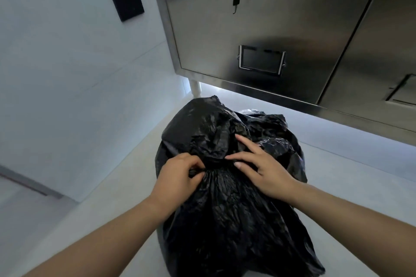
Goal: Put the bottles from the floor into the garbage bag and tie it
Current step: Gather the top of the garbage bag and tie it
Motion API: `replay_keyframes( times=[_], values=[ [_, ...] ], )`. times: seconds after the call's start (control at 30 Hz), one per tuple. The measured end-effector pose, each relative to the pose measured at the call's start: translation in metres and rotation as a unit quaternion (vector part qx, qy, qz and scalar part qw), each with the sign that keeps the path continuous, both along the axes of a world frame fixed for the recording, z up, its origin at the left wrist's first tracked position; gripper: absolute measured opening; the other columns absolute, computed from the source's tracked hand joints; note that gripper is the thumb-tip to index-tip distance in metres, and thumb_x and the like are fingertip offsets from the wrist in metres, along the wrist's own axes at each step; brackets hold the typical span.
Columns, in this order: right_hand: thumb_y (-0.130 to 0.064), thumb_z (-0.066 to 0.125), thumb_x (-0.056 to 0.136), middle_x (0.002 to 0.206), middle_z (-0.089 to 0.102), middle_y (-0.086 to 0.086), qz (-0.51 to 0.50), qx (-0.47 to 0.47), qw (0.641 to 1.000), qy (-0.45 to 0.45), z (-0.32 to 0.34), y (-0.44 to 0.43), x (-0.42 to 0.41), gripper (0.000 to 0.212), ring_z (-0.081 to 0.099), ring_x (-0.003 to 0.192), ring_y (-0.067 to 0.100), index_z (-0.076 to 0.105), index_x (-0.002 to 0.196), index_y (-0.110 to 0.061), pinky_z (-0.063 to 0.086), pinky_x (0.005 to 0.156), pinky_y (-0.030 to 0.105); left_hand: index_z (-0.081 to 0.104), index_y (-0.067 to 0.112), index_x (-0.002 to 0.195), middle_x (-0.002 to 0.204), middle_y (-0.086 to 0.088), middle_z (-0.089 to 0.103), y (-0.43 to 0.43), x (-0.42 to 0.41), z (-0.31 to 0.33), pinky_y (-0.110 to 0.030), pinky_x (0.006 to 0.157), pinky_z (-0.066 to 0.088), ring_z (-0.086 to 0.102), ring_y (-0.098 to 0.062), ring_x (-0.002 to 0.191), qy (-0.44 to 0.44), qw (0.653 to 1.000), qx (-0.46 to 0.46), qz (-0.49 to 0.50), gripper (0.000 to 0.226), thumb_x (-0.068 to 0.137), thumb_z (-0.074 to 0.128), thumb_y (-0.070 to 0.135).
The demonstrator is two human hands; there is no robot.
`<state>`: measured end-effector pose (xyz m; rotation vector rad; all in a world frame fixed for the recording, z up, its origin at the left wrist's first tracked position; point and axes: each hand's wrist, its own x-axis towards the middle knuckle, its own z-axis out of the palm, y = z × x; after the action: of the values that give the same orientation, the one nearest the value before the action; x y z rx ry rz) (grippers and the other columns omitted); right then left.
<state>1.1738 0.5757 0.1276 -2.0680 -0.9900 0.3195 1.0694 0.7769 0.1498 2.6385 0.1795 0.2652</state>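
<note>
Head view is all I get, says my mate. Where's the bag?

Me: The garbage bag (225, 220) lies on the floor (337, 153) just in front of the steel cabinet (258, 29), its loose top flopped toward the cabinet and its full belly on the side away from it. I see no bottles on the floor by the cabinet, so I judge they are all inside.

Mate: And your hands?

Me: My left hand (177, 177) pinches the gathered neck (216, 164), thumb and fingers (195, 162) curled tight on the plastic. My right hand (261, 171) rests on the cabinet side of the neck with its fingers (247, 144) straight and spread; forefinger and thumb tips touch the neck.

Mate: So you're tying. How do you do it well?

Me: I'd hold the left pinch firm so the gather can't slip open. Then I'd take the loose top with the right hand, twist it into a rope, loop it round the neck and pull it through. A slow pull is best, since thin film tears if jerked. It also helps to squeeze out air first, or the knot sits slack.
</note>
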Motion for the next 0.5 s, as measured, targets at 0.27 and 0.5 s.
replay_keyframes(
  times=[0.27, 0.5],
  values=[
    [-0.058, 0.013, 0.091, 0.157, -0.011, -0.016, 0.080, -0.169, 0.982, 0.008, -0.040, 0.012, -0.030, 0.047, 0.000, 0.145, 0.021, -0.007, 0.133, -0.064, 0.014, 0.116, 0.048, 0.065, 0.022, 0.093, 0.095, 0.004, 0.064, -0.005, -0.024, -0.040, -0.014, 0.078, 0.040, 0.059, -0.010, 0.092, 0.081, 0.996, -0.038, -0.003, 0.016, 0.079, 0.066, 0.016],
    [-0.072, 0.002, 0.080, 0.156, -0.020, -0.013, 0.068, -0.246, 0.966, -0.030, -0.054, 0.018, -0.034, 0.053, 0.003, 0.143, 0.027, -0.022, 0.127, -0.067, 0.020, 0.107, 0.055, 0.050, 0.016, 0.126, 0.118, 0.003, 0.042, 0.000, -0.039, -0.038, -0.009, 0.100, 0.027, 0.042, -0.004, 0.111, 0.129, 0.978, -0.135, -0.091, 0.034, 0.094, 0.038, 0.013]
  ],
)
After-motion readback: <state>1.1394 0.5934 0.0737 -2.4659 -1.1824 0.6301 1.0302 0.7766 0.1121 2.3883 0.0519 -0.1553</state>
